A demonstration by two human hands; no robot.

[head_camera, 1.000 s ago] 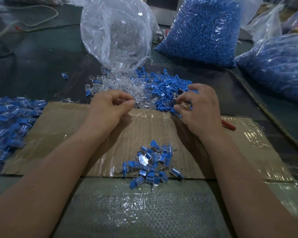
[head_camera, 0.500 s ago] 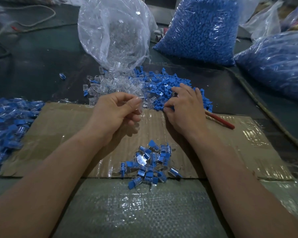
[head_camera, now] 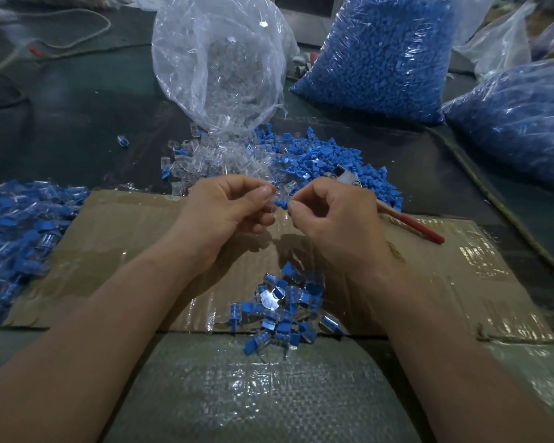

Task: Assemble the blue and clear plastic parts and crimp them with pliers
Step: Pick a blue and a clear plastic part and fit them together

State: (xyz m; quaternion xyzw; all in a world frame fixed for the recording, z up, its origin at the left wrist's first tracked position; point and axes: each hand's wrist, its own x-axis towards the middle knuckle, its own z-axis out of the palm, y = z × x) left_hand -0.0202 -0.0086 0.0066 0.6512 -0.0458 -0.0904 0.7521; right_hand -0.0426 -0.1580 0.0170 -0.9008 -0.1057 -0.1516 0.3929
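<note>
Misalignment risk: left hand (head_camera: 231, 212) pinches clear part (head_camera: 272, 199), right hand (head_camera: 336, 219) pinches blue part (head_camera: 283, 204), nearly meeting; skewed push could jam or drop either.

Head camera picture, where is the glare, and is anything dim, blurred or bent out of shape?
Head view: glare on the taped cardboard and woven sheet. Head view: dim light, soft shadow below the left hand and right hand. Head view: wide-angle lens bows the cardboard's edges; far corners look soft.
</note>
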